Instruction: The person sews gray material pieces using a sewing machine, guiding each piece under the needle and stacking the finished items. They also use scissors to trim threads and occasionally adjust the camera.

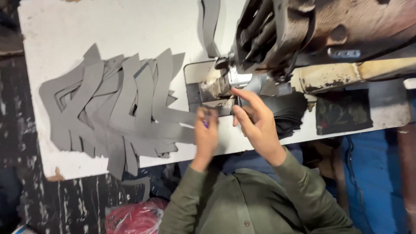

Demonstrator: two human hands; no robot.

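Note:
My left hand (206, 135) pinches the end of a long grey cut strip (177, 116) that reaches in from the pile; a small purple thing shows at its fingertips. My right hand (256, 123) is just right of it. Its thumb is on the same strip's end and its index finger stretches up to the metal needle plate (207, 89). Both hands sit directly below the presser foot (236, 80) of an old worn sewing machine (329, 30). Green sleeves cover both of my arms.
A spread pile of grey cut pieces (117, 108) covers the white table (86, 30) on the left. A stack of black pieces (288, 113) lies right of my right hand. A red bag (136, 219) sits below the table edge, and blue cloth (372, 173) hangs at the right.

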